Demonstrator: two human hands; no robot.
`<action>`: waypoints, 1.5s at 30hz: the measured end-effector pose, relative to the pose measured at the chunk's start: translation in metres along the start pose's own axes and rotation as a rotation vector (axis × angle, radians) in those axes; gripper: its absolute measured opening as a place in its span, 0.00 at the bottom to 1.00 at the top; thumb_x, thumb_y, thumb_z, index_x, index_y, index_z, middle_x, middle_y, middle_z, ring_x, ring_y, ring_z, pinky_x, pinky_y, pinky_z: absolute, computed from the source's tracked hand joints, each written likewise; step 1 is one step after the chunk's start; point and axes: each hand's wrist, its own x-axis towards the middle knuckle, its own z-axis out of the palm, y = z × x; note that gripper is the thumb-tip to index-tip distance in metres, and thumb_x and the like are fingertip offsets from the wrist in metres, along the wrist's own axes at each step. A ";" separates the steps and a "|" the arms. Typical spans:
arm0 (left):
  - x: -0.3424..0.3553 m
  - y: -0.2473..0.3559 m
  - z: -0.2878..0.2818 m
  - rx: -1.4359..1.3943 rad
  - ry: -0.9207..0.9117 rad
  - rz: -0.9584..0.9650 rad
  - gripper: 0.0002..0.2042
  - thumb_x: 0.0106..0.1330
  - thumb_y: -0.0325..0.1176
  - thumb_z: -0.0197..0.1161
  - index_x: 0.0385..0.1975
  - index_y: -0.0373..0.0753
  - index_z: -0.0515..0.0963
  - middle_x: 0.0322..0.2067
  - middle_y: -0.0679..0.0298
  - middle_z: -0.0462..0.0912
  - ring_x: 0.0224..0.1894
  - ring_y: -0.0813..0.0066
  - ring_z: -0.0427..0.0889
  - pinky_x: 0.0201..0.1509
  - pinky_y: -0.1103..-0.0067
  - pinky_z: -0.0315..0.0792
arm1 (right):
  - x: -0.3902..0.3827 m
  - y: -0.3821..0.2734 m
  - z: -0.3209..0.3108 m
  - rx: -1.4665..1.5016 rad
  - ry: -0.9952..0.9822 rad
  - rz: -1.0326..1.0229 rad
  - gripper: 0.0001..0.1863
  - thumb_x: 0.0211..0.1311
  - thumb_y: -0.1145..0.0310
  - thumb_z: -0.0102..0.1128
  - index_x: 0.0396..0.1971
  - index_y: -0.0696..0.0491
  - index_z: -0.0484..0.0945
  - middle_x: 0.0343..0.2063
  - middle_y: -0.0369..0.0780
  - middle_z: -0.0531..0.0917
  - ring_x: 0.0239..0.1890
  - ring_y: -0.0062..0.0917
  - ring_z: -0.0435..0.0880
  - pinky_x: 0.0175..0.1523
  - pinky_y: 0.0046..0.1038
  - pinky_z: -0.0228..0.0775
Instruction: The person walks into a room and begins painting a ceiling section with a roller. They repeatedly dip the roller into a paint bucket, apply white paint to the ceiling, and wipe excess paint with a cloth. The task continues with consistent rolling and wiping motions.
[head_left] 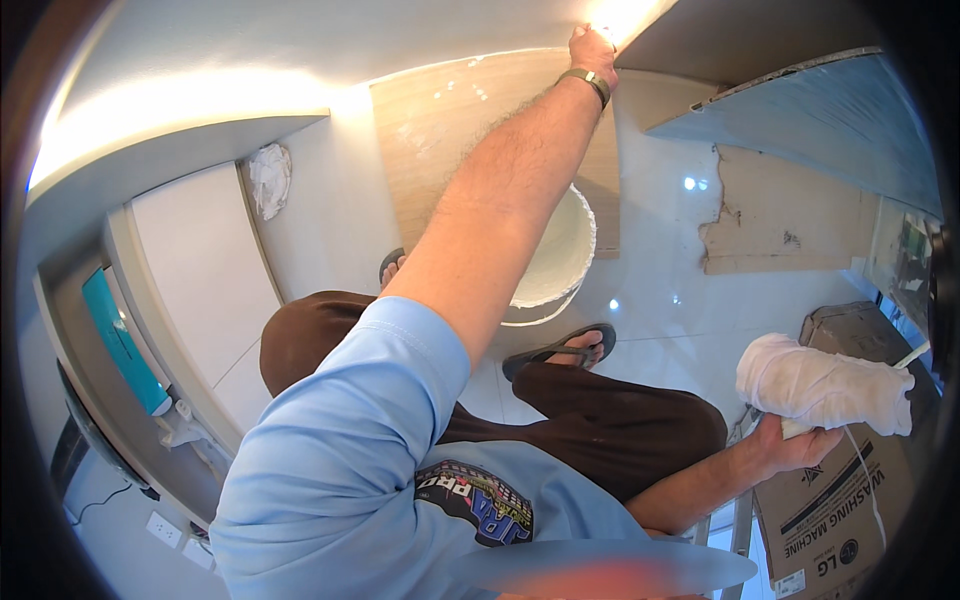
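My left arm stretches far forward to the wall edge, where a bright light glows. Closed fingers show on my left hand (592, 52), right beside the glare; whatever they may grip is lost in the brightness. Off to the right, my right hand (790, 447) is wrapped around the underside of a white cylindrical bundle (820, 383), covered in wrinkled cloth or plastic. A thin white cord (868, 480) hangs down from it. Beneath my left forearm stands a white bucket (565, 250) with a rough, coated rim, partly hidden by the arm.
The bucket stands by a pale wooden board (430, 130) marked with white spots. Torn cardboard (790, 215) lies on the tiles at right. A large brown carton (830, 510) and ladder rails (741, 525) are near my right arm. Shelves with a teal box (122, 340) stand left.
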 end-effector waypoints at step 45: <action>-0.167 0.131 -0.005 1.319 -0.964 -0.062 0.25 0.63 0.58 0.60 0.36 0.38 0.85 0.34 0.63 0.85 0.37 0.77 0.82 0.48 0.80 0.74 | 0.004 0.025 0.109 -0.321 -0.234 -0.461 0.35 0.52 0.73 0.47 0.64 0.63 0.60 0.61 0.54 0.67 0.60 0.42 0.73 0.64 0.39 0.70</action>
